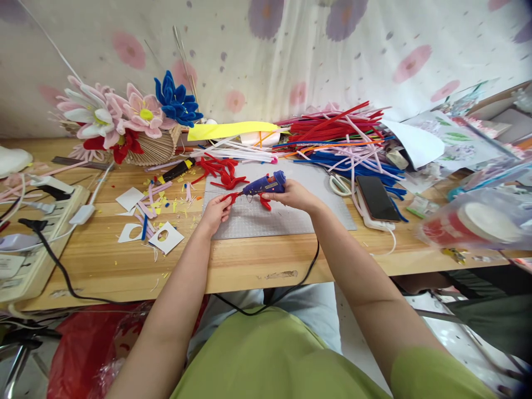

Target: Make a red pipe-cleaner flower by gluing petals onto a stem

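Head view, right hand (293, 195) holding one glue gun (261, 185), one phone (377, 198)

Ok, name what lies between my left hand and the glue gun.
In the head view, a red fuzzy piece, pinched in your left hand, lies between that hand and the blue glue gun; whether it touches the gun is unclear.

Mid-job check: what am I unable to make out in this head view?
Head view, all items:
- Glue gun handle: mostly hidden by the right hand.
- Gripped part of the red chenille piece: covered by the left hand's fingers.
- Whether the nozzle touches that piece: too small.
- Power strip: cut off by the left edge.
- Print on the cup: blurred behind the plastic bag.
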Demonstrator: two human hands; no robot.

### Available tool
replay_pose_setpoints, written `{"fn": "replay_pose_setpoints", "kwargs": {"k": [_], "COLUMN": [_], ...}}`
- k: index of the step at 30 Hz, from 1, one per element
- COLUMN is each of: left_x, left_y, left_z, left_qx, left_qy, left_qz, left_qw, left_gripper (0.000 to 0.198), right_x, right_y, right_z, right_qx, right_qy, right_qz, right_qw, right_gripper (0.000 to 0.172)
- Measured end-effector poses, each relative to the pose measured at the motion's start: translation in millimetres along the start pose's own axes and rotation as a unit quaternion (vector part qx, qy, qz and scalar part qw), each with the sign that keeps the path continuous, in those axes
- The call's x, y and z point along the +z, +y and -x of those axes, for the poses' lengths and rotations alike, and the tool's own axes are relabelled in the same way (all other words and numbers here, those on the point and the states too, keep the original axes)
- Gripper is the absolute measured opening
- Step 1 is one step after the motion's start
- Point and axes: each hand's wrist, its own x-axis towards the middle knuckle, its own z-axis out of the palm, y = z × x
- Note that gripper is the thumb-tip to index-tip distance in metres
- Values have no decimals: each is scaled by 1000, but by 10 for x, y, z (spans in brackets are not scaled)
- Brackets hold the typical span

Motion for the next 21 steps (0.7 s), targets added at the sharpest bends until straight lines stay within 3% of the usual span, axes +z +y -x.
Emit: {"fn": "replay_pose_setpoints", "kwargs": {"k": [21], "left_x": [-10], "left_y": [14], "left_z": [6], "left_qx": [-3], "left_qy": [-8], "left_qz": [15], "left_qw": [1000], "left_gripper": [10], "right_x": [-10], "right_y": [-3], "right_z": [-25], "right_qx": [-6], "right_qy": [-4], "right_qz": [-3], "right_qw": [1000], "right_gripper": [47]}}
